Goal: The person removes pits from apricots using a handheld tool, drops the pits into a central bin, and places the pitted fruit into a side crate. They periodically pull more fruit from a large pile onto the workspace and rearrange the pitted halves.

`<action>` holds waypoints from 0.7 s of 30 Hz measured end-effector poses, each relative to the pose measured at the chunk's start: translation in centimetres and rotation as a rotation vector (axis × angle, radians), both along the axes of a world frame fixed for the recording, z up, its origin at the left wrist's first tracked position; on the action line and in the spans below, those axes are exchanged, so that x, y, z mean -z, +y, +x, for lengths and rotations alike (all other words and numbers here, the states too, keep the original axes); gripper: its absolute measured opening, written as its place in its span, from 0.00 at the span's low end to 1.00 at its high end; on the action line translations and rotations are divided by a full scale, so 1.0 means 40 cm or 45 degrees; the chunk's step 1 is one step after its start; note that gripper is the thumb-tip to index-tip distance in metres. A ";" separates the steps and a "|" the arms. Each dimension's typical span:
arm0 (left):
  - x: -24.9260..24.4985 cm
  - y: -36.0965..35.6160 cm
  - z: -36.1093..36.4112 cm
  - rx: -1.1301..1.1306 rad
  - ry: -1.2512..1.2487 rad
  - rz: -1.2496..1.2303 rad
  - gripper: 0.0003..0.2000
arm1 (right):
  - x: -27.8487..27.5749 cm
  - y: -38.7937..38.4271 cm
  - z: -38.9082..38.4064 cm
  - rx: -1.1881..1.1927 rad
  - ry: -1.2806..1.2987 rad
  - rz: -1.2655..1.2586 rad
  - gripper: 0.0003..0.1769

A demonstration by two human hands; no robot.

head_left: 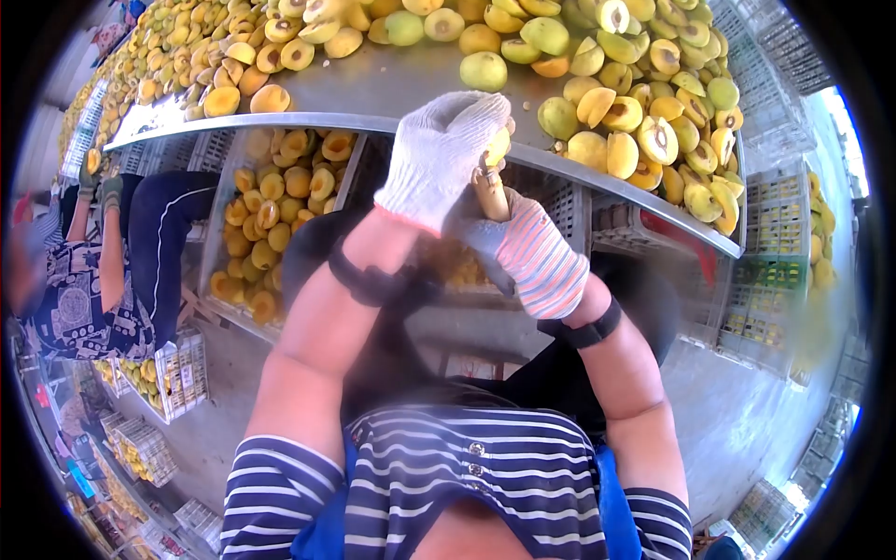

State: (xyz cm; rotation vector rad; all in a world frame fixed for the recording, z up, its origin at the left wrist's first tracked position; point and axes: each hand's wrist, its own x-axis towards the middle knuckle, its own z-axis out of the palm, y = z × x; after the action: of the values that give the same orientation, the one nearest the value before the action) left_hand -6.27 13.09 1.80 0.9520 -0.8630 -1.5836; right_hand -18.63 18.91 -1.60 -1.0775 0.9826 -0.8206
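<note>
I see the person's left arm [317,336] and right arm [635,373] reaching forward, elbows bent, hands close together. The white-gloved left hand [448,154] has its fingers curled; the striped-gloved right hand [539,254] is closed, nearer to the body.

The left hand [441,159] holds a yellow fruit [499,147], the right hand [543,261] a tan-handled tool [491,194].

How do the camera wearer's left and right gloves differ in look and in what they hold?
The left glove is mostly plain white; the right glove has coloured stripes. The left glove holds a yellow fruit; the right glove grips a brown handle. Both look like knitted cloth, with a dark band on each forearm.
</note>
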 end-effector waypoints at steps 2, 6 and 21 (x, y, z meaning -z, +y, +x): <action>-0.002 -0.010 0.023 0.108 -0.119 -0.080 0.11 | -0.054 0.017 -0.019 -0.085 -0.077 0.255 0.14; -0.008 0.008 0.023 0.300 -0.041 -0.059 0.13 | -0.086 0.017 -0.024 -0.231 -0.131 0.284 0.12; -0.008 0.047 0.399 -0.455 -1.199 -0.281 0.31 | -0.124 0.042 -0.152 -0.254 0.760 -0.135 0.18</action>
State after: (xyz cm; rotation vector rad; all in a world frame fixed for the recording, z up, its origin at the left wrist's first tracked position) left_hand 9.69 14.97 2.13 1.6091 -1.3643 -0.6656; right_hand -24.70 20.58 3.36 -1.5315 1.3068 -0.3897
